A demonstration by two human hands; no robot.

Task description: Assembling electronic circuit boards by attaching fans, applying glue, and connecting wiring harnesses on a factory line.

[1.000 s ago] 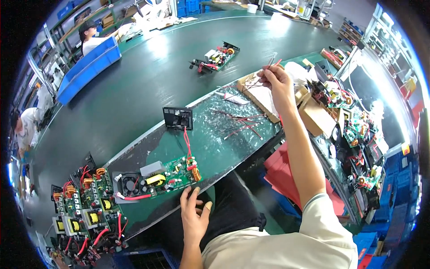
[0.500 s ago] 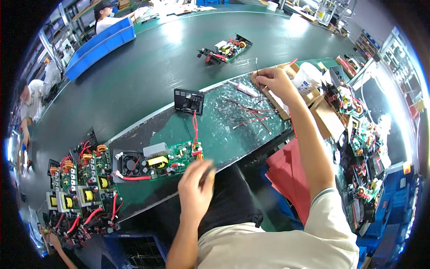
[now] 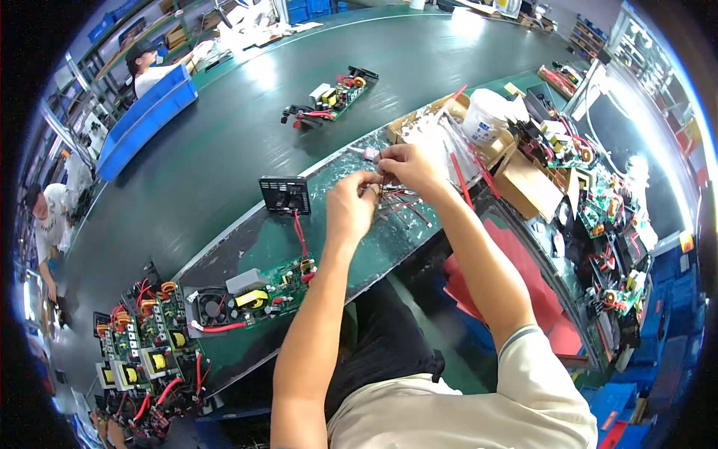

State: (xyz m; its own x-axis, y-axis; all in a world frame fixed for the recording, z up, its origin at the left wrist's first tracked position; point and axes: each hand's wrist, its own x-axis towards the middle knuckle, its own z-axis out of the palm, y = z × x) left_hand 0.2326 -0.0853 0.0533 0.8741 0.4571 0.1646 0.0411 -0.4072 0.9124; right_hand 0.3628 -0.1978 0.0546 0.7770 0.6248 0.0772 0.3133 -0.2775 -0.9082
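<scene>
My left hand [image 3: 350,209] and my right hand [image 3: 410,169] meet above the bench, fingertips pinched close together. Between them is a thin dark wire [image 3: 381,196], mostly covered by the fingers; its ends cannot be made out. Loose red and dark wires [image 3: 410,209] lie spread on the bench just below. A white tube [image 3: 366,153] lies beside the right fingertips. Left of my left forearm sits a green circuit board [image 3: 283,289] with a black fan [image 3: 212,305] at its left end. Red leads join the board to a black vented panel [image 3: 284,195] standing farther back.
Several similar board assemblies [image 3: 142,352] crowd the left. Another assembly [image 3: 331,99] lies on the dark green belt [image 3: 224,142], with a blue bin [image 3: 146,123] beyond. Cardboard boxes [image 3: 527,183], a white bucket [image 3: 484,116] and piled boards stand right. Two people work across the belt.
My left hand has risen from beside the board to meet my right hand, which has come back from the cardboard box. The view has shifted, and the assembly on the belt appears farther left.
</scene>
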